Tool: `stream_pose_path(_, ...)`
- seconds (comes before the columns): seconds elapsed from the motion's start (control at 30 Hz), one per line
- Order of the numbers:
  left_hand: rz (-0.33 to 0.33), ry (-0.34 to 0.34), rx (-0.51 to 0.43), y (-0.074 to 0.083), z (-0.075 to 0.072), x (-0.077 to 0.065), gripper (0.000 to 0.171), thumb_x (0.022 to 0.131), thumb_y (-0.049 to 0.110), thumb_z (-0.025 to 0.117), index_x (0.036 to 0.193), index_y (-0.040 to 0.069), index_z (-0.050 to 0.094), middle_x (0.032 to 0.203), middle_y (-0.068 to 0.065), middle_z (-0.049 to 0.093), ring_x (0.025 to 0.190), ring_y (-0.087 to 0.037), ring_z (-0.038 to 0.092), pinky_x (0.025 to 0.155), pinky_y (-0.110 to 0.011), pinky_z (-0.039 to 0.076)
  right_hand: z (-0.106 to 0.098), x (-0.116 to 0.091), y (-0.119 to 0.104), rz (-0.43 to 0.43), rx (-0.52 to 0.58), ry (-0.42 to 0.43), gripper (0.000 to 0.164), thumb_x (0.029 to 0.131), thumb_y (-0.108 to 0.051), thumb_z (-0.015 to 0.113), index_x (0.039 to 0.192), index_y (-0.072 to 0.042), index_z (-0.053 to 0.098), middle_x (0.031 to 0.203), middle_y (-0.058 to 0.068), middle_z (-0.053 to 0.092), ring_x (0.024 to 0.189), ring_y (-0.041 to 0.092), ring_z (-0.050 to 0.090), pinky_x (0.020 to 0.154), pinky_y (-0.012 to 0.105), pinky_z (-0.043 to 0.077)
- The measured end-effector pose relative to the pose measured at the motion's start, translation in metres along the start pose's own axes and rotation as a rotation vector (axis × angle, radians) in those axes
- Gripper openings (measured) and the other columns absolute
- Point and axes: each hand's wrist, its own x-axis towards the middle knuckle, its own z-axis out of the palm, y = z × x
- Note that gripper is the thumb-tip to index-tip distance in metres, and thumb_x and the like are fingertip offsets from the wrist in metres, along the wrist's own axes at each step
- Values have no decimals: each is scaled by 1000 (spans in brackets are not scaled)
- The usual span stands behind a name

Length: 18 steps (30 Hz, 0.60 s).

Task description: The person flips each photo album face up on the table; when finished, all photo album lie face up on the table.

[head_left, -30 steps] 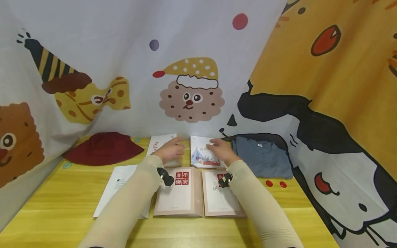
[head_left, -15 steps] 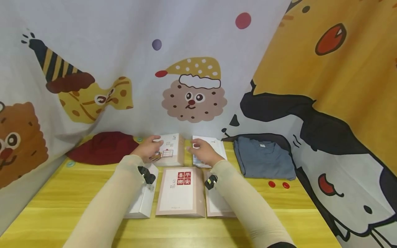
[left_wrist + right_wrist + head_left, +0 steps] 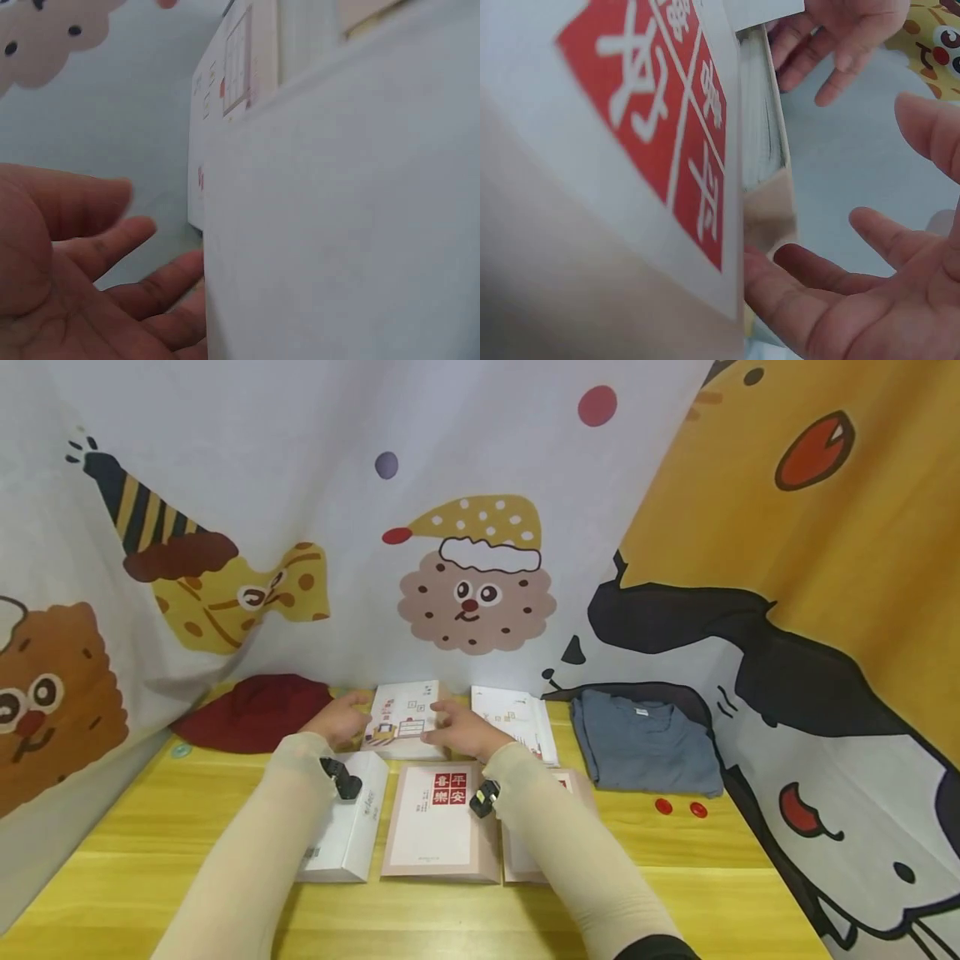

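Note:
A thick white book (image 3: 403, 714) with a house drawing and red lettering on its cover lies at the back middle of the table. My left hand (image 3: 341, 720) is at its left side, beside the red hat; the left wrist view shows the fingers spread, with a white book in front. My right hand (image 3: 461, 728) reaches over to its right edge, fingertips right at the cover. In the right wrist view the right fingers (image 3: 810, 300) are loosely bent beside a book with red character squares. Another white book (image 3: 517, 710) lies behind the right hand, partly hidden.
In front lie a white book (image 3: 348, 827) at left, a pink-bordered book (image 3: 431, 835) and a similar one (image 3: 573, 785) under the right forearm. A dark red hat (image 3: 255, 714) is at back left, folded blue-grey clothing (image 3: 645, 739) at right. Red discs (image 3: 663, 807) lie before it. A printed curtain (image 3: 315, 485) hangs behind.
My left hand has shifted left, off the back middle book's cover to its left side. The right hand has moved left from the back right book to the middle book's right edge.

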Motion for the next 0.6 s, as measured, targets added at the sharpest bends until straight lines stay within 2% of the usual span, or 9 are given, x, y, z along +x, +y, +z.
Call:
stream_pose_path(0.2, -69, -63, -96, -1, -1, -1, 67, 107, 3, 42, 167, 0, 14, 151, -34, 48, 123, -36, 63, 105, -51, 54, 6, 1, -2, 62, 73, 3, 89, 91, -36, 82, 165, -18, 36, 169, 17, 35, 156, 39, 32, 127, 60, 24)
stream_pose_path(0.37, -122, -80, -86, 7, 0, -1, 69, 109, 6, 45, 169, 5, 11, 154, -34, 44, 126, -37, 59, 105, -50, 54, 8, 2, 0, 102, 136, 23, 89, 91, -32, 82, 166, -18, 35, 174, 12, 26, 160, 36, 23, 129, 59, 18)
stream_pose_path(0.47, -129, -98, -106, 10, 2, 2, 72, 108, 4, 47, 170, 7, 8, 154, -34, 42, 127, -38, 57, 106, -49, 53, 7, 3, 1, 102, 149, 28, 88, 92, -30, 82, 165, -18, 36, 173, 15, 27, 158, 38, 27, 127, 58, 26)
stream_pose_path(0.6, -121, -117, -146, 11, 6, 6, 76, 106, -2, 45, 170, 9, 6, 153, -32, 44, 125, -35, 58, 103, -45, 53, 5, 4, 2, 113, 180, 0, 88, 92, -27, 82, 165, -18, 36, 171, 20, 29, 148, 40, 43, 115, 56, 45)
